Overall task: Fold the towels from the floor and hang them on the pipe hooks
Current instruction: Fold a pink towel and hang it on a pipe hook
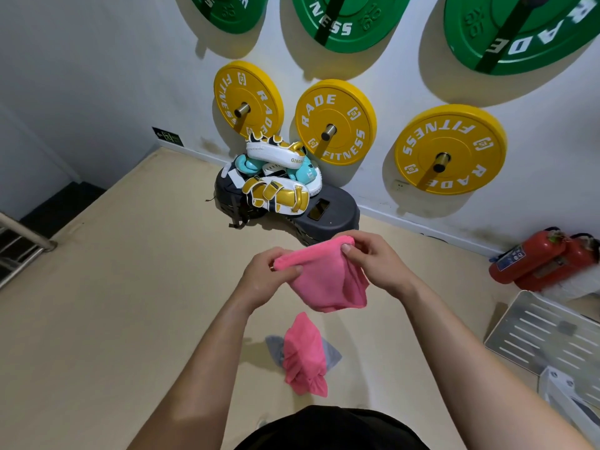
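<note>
Between both hands hangs a pink towel [328,280], folded over along its top edge. My left hand [269,274] pinches its left top corner and my right hand [373,258] pinches the right top corner. Below them on the beige floor lies a second pink towel [303,355], crumpled on top of a grey towel [331,354]. Metal pegs [328,132] stick out of the white wall through yellow weight plates. I cannot tell which fittings are the pipe hooks.
Boxing pads and gloves [276,177] are piled on a black platform [328,212] by the wall. Red fire extinguishers [545,259] lie at the right, with a white slotted tray [545,332] in front. Stairs with a metal rail [26,241] drop at the left.
</note>
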### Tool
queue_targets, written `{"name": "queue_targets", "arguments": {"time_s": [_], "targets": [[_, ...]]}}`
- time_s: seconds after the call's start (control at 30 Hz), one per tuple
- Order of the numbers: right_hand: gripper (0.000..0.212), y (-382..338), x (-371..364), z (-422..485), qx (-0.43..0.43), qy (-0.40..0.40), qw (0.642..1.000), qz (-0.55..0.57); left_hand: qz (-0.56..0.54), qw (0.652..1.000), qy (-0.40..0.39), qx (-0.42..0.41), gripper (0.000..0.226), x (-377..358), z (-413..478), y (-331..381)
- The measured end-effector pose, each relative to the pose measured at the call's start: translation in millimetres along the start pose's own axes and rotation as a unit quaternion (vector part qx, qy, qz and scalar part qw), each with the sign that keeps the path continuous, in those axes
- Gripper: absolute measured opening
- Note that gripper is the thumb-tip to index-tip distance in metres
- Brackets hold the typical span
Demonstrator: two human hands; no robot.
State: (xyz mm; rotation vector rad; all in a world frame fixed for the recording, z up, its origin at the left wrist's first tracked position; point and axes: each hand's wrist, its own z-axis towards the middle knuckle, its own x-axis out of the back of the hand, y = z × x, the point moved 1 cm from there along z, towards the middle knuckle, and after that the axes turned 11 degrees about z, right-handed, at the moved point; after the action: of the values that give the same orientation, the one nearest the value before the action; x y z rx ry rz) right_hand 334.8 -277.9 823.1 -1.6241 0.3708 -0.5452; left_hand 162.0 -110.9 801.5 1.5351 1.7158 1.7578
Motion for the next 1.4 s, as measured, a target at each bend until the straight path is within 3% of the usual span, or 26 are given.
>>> {"name": "queue_targets", "arguments": {"time_s": [0.13, 0.3, 0.43, 0.47, 0.53, 0.67, 0.73, 0.87, 1.0, 1.13, 1.2, 1.3, 1.4], "targets": [[0.022, 15, -4, 0, -0.027, 0.065, 0.997, -0.040, -0.105, 0.990, 0.096, 0.016, 0.010, -6, 0, 8], [0.033, 14, -21, -7, -0.034, 0.133, 0.990, -0.015, -0.023, 0.978, 0.209, 0.008, 0.016, -19, -5, 27], [0.021, 5, -23, -13, -0.061, 0.105, 0.988, 0.096, -0.003, 0.984, 0.167, -0.063, 0.011, -16, -4, 34], [0.026, 3, -19, -14, -0.056, 0.085, 0.990, 0.094, 0.009, 0.985, 0.152, -0.082, 0.012, -15, -3, 36], [0.041, 2, -11, -16, -0.035, 0.039, 0.999, 0.003, 0.040, 0.985, 0.124, -0.112, 0.010, -14, -2, 39], [0.024, -5, -3, -18, -0.054, -0.038, 0.988, -0.138, 0.142, 0.973, 0.091, -0.157, 0.010, -11, 3, 42], [0.030, -6, 1, -20, -0.057, -0.035, 0.981, -0.180, 0.223, 0.955, 0.106, -0.167, 0.019, -10, 6, 44], [0.031, -4, 4, -34, -0.054, 0.023, 0.984, -0.167, 0.290, 0.941, 0.130, -0.116, 0.043, -20, 16, 40], [0.031, 14, 13, -61, -0.086, 0.126, 0.986, -0.068, 0.261, 0.954, 0.090, -0.113, 0.041, -53, 25, 46], [0.026, 34, 40, -96, -0.106, 0.278, 0.954, -0.025, 0.197, 0.972, 0.023, -0.129, 0.037, -108, 31, 72], [0.018, 38, 61, -116, -0.096, 0.351, 0.930, 0.054, 0.156, 0.980, -0.009, -0.122, 0.037, -142, 33, 91], [0.019, 44, 102, -149, -0.071, 0.387, 0.894, 0.212, 0.101, 0.987, -0.037, -0.121, 0.037, -196, 30, 125], [0.020, 54, 151, -174, -0.080, 0.411, 0.885, 0.202, 0.086, 0.985, -0.079, -0.123, 0.033, -250, 30, 163]]}}
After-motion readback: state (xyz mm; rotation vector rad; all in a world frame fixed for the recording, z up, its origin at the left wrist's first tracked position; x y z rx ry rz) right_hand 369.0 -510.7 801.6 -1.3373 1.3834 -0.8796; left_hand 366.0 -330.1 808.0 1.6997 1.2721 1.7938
